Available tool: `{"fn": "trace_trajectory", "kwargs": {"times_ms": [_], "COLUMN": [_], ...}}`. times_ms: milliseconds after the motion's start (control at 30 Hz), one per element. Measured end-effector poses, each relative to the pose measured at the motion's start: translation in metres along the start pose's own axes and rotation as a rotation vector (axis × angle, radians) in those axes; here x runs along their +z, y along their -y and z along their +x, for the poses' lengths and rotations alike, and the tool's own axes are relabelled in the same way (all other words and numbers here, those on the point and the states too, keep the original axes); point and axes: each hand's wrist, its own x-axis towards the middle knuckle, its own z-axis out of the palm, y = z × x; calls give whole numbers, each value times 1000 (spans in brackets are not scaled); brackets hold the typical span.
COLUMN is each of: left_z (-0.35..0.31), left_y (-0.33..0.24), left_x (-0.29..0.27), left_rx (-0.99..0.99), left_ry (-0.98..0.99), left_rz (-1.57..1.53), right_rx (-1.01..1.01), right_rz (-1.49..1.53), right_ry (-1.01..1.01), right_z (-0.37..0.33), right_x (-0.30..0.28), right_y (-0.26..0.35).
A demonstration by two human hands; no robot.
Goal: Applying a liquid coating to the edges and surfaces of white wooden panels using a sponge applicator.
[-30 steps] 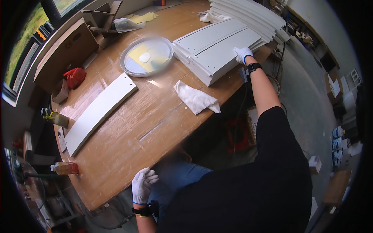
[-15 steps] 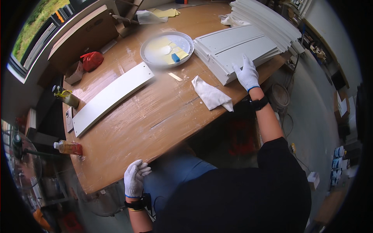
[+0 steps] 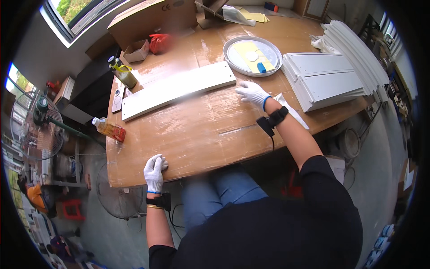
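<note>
Fans stand on the floor at the far left: one big fan (image 3: 38, 134) beside the table and another fan (image 3: 117, 197) under the near corner. A wooden table (image 3: 197, 130) fills the middle of the view.

On the left edge of the table lies a small bottle (image 3: 109, 129) with orange drink and a white cap. Farther back stands a taller bottle (image 3: 123, 74) with a yellow band, and beside it lie a small open box (image 3: 135, 50) and a red bag (image 3: 159, 43). A big cardboard box (image 3: 152, 18) sits at the back edge.

The left hand (image 3: 154, 172), in a white glove, rests on the near edge of the table. Its fingers curl over the edge, and it holds nothing else. A black band sits on that wrist.

A long white board (image 3: 177, 90) lies flat across the middle of the table, slanting from the near left to the far right.

The right hand (image 3: 252, 93), also in a white glove, lies flat on the table with fingers spread. It is just beside the right end of the long white board, and it grips nothing. A black band is on this wrist too. A white cloth (image 3: 293, 111) lies under that forearm.

Behind the right hand sits a round tray (image 3: 233, 60) with yellow paper (image 3: 249, 48) and a small blue thing (image 3: 261, 67) in it.

On the right, a stack of white panels (image 3: 327, 80) lies flat, and more white strips (image 3: 358, 54) are piled behind it.
</note>
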Motion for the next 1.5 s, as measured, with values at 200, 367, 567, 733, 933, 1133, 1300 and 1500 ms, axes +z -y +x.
{"fn": "trace_trajectory", "kwargs": {"times_ms": [200, 367, 567, 733, 933, 1133, 1300, 1500], "left_z": [16, 48, 83, 110, 123, 142, 151, 172], "left_y": [-14, -15, -20, -21, -17, -21, -23, -6], "left_x": [-2, -18, -17, 21, 22, 40, 53, 56], "left_rx": [-196, -241, -323, -380, -477, -527, -579, -584], "left_ry": [-12, 45, -14, 106, 91, 118, 130, 164], "left_rz": [-126, -219, -279, -471, -672, -806, -874, -957], "right_rx": [-93, -499, -50, 116, 333, 201, 77, 284], "right_rz": [193, -1190, 73, 579, 212, 95, 221, 575], "right_ry": [45, 58, -43, -201, -237, -118, -36, -40], "right_z": [67, 119, 118, 116, 67, 89, 104, 76], "right_x": [29, 47, 73, 43, 46, 57, 60, 54], "right_y": [-26, -42, -54, -55, 16, -31, -55, -31]}}
